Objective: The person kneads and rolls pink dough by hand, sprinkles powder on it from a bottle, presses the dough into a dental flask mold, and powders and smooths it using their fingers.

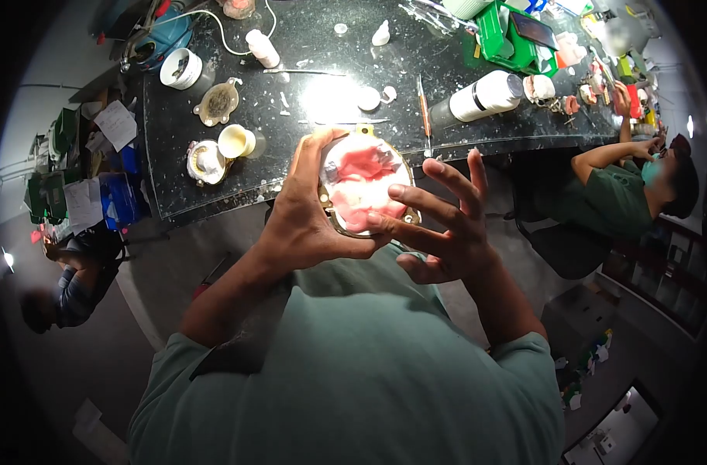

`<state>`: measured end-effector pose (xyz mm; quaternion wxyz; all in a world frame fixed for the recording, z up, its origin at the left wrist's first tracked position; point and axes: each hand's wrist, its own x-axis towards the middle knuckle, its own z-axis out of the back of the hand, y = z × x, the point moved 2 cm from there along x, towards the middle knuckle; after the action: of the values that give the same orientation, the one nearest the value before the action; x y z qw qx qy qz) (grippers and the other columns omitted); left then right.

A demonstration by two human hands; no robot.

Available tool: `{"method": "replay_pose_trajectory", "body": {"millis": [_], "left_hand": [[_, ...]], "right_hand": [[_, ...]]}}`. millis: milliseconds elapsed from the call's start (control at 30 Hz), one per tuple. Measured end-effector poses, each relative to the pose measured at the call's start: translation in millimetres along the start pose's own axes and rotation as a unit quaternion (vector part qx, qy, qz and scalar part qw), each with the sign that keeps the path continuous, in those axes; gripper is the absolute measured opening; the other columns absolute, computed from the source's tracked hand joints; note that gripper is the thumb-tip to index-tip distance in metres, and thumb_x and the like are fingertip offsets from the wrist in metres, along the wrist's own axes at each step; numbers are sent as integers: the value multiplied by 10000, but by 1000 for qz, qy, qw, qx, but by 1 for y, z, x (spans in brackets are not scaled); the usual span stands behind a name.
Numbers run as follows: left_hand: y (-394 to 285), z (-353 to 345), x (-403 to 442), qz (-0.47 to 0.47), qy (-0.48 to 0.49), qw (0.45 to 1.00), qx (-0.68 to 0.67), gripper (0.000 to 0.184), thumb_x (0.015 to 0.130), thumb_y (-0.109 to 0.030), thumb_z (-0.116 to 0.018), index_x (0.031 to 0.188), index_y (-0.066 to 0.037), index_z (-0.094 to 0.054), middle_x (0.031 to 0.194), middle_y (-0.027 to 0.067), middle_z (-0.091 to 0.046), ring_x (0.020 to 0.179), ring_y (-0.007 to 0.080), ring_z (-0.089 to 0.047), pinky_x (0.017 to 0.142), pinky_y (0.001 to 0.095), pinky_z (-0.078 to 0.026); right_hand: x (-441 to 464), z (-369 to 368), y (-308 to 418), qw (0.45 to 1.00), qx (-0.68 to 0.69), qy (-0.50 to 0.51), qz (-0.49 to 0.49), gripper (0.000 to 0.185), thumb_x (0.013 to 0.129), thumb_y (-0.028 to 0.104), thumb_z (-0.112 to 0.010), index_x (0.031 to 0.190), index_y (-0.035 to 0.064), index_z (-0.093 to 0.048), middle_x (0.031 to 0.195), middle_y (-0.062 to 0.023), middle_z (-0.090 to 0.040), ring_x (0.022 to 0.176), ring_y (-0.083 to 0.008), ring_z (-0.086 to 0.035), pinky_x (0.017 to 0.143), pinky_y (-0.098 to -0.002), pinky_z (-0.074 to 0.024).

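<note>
A round metal dental flask half (pixel 409 219) is held in front of my chest, just off the table's near edge. White plaster (pixel 331 159) lines it, with pink material (pixel 359 169) spread over the middle, brightly lit. My left hand (pixel 295 213) is wrapped round the flask's left side, thumb below and fingers above. My right hand (pixel 458 225) is at the flask's right side, its fingers spread. Its index and middle fingertips rest on or just over the pink surface, and the other fingers are raised in the air.
On the dark table (pixel 291 132) lie a flask lid (pixel 217 102), a plaster model (pixel 207 162), a cream cup (pixel 235 142), a pointed tool (pixel 424 108) and a white bottle (pixel 486 96). A green bin (pixel 499 40) stands behind. One person (pixel 624 186) sits at right, another (pixel 78 271) at left.
</note>
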<state>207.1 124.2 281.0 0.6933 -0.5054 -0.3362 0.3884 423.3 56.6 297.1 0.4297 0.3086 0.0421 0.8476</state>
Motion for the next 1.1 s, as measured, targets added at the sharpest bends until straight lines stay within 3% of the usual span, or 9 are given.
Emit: {"method": "replay_pose_trajectory", "body": {"millis": [267, 400, 500, 633, 733, 833, 1100], "left_hand": [[1, -1, -2, 37, 7, 998, -50, 1064, 571, -238, -957, 1438, -6, -384, 1327, 175, -492, 1237, 283, -564, 1058, 406, -484], [-2, 2, -1, 7, 2, 1000, -9, 1074, 564, -238, -955, 1441, -7, -381, 1332, 177, -496, 1236, 289, -568, 1056, 409, -486], [-2, 3, -1, -8, 12, 1000, 9, 1093, 553, -247, -959, 1446, -6, -375, 1330, 179, -497, 1238, 303, -562, 1061, 421, -477], [0, 0, 0, -35, 16, 999, 13, 1106, 544, -258, -962, 1447, -4, -376, 1332, 192, -496, 1243, 326, -550, 1071, 434, -463], [1, -2, 0, -25, 24, 999, 16, 1107, 540, -259, -958, 1447, -3, -377, 1335, 201, -496, 1247, 337, -545, 1071, 439, -460], [-1, -2, 2, -37, 19, 999, 20, 1105, 539, -265, -958, 1444, -3, -382, 1332, 204, -502, 1251, 342, -543, 1066, 443, -461], [-6, -1, 4, -37, 26, 999, 21, 1082, 552, -268, -959, 1437, -6, -395, 1318, 206, -515, 1246, 356, -546, 1059, 450, -459]], "right_hand": [[7, 4, -3, 1000, -12, -1, 26, 398, 900, 577, -638, 1205, 345, -748, 1410, 57, -624, 1390, -264, -501, 1275, -589, -110], [9, 2, -7, 998, 57, 16, -19, 421, 911, 574, -602, 1192, 311, -771, 1421, 11, -609, 1427, -295, -438, 1269, -588, -109], [17, 4, -16, 987, 138, -36, -81, 425, 915, 556, -595, 1169, 277, -791, 1416, -41, -608, 1436, -336, -406, 1259, -611, -101], [15, -5, -18, 985, 165, 8, -59, 441, 930, 547, -571, 1148, 245, -807, 1398, -67, -616, 1428, -363, -394, 1241, -653, -78], [13, -6, -22, 982, 189, 0, -26, 442, 929, 536, -570, 1149, 237, -809, 1398, -79, -615, 1425, -364, -393, 1241, -650, -78], [14, -6, -22, 970, 236, -24, -57, 433, 929, 519, -573, 1137, 226, -816, 1395, -89, -619, 1421, -363, -392, 1239, -643, -87], [9, -14, -27, 966, 256, 7, -36, 397, 913, 465, -600, 1138, 222, -818, 1392, -105, -627, 1434, -355, -398, 1245, -614, -106]]}}
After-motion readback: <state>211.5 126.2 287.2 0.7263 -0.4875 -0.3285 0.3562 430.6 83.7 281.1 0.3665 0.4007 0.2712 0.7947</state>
